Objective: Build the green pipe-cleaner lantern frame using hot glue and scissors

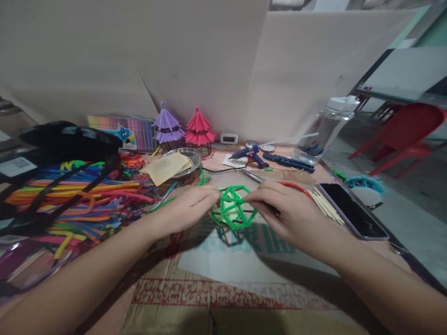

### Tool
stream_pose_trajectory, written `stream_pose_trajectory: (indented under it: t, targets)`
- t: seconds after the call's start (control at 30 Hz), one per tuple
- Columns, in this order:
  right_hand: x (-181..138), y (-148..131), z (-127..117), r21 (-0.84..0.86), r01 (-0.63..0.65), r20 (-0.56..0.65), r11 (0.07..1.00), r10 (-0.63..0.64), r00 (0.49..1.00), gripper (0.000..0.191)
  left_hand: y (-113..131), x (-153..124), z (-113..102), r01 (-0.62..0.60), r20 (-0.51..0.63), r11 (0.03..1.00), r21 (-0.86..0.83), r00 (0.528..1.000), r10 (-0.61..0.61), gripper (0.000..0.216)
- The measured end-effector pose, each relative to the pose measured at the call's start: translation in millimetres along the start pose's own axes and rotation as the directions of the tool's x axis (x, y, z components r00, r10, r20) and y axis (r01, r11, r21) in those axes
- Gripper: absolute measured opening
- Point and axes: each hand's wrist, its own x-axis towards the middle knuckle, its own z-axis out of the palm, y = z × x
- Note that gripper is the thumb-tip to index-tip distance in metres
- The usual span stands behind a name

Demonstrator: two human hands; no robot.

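Between my two hands is a small open frame of green pipe cleaners [233,207], built of straight struts, with some brown struts showing in it. My left hand [193,206] pinches its left side between thumb and fingertips. On the opposite side, the fingers of my right hand [284,204] are closed at the frame's upper right edge. The frame is held just above a translucent sheet [216,263], casting a shadow there. Something dark shows under my right fingers; what it is I cannot make out.
Loose coloured pipe cleaners [94,195] cover the left side. Behind stand purple [168,124] and pink [199,128] pagoda-like models, a blue glue gun [249,156] and a metal plate [193,158]. A phone [352,210], pale sticks [326,204] and a water bottle [324,128] are on the right.
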Motion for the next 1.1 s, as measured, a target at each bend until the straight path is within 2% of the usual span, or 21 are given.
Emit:
stream_pose_trajectory:
  t: [0.3, 0.6, 0.93, 1.1]
  targets:
    - [-1, -3, 0, -0.002, -0.019, 0.058, 1.0, 0.019, 0.998, 0.016, -12, -3, 6, 0.027, -0.073, 1.0, 0.013, 0.997, -0.026, 0.041]
    - [-2, -8, -2, -0.029, -0.022, 0.066, 0.999, 0.024, 0.998, 0.013, -9, -1, 4, 0.015, -0.053, 0.999, 0.041, 0.999, -0.013, 0.044]
    - [0, -7, -2, -0.053, -0.047, 0.15, 0.998, 0.054, 0.987, 0.015, -14, -2, 5, 0.019, -0.06, 0.999, 0.036, 0.998, -0.017, 0.042]
    - [-5, -4, -13, -0.073, -0.151, 0.134, 0.986, 0.16, 0.978, 0.022, -21, 0, 6, 0.038, -0.06, 0.999, 0.01, 0.997, -0.037, 0.044]
